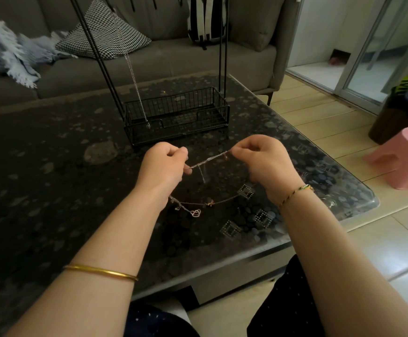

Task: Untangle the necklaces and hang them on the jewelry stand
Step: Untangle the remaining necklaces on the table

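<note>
My left hand (165, 165) and my right hand (262, 158) each pinch an end of a twisted bundle of thin necklaces (208, 161), stretched taut between them above the dark table (52, 166). Loose chain loops (193, 204) sag below my wrists, with a small heart-shaped pendant (195, 212) near the table top. Behind my hands stands the black wire jewelry stand (176, 115), a basket base with tall thin posts. One silver necklace (135, 81) hangs from the stand's left side down to the basket.
A grey sofa (173, 59) with a patterned cushion (103, 32), a blue throw and a striped bag runs behind the table. A pink stool (402, 156) stands on the light floor at right. The table's glass corner (368, 198) lies close to my right arm.
</note>
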{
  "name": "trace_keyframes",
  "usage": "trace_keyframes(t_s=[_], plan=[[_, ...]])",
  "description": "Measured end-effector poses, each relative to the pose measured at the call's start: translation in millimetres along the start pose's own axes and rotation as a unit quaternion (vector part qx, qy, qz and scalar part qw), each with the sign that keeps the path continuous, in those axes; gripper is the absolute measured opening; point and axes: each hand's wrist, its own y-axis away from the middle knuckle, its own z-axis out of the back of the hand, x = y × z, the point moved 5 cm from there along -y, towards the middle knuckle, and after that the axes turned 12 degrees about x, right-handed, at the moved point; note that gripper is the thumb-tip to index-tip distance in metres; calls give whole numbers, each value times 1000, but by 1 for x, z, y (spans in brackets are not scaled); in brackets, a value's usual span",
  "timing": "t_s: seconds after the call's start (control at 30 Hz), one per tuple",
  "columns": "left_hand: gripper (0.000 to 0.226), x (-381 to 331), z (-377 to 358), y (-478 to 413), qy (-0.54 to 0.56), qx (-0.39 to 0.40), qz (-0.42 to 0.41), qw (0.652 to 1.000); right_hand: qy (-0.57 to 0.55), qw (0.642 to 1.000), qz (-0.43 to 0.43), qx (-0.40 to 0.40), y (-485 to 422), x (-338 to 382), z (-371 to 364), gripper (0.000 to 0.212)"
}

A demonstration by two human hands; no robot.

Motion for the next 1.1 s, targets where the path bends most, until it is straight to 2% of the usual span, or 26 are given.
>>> trace_keyframes(t_s=[0.23,0.37,0.5,0.6,0.73,0.97,1.03,1.1], plan=[[6,4,-2,3,-24,101,20,994,-72,997,-38,-17,-1,-7,-2,14],[7,6,0,3,-41,118,34,992,-93,994,-41,-38,-1,-7,-1,16],[12,10,7,3,-64,105,39,992,-112,991,-56,-56,0,-9,4,18],[12,15,18,1,-86,58,39,994,-124,987,-68,-70,0,-11,12,26],[13,20,21,-2,-52,28,66,996,-178,978,-98,-49,2,-14,10,31],[21,32,13,-7,39,7,143,989,-318,937,-137,-36,1,-21,-3,31],[29,33,14,-9,40,-4,117,992,-309,941,-133,-43,2,-21,-3,33],[34,32,16,-9,59,-24,104,992,-252,959,-124,-46,4,-19,-1,35]])
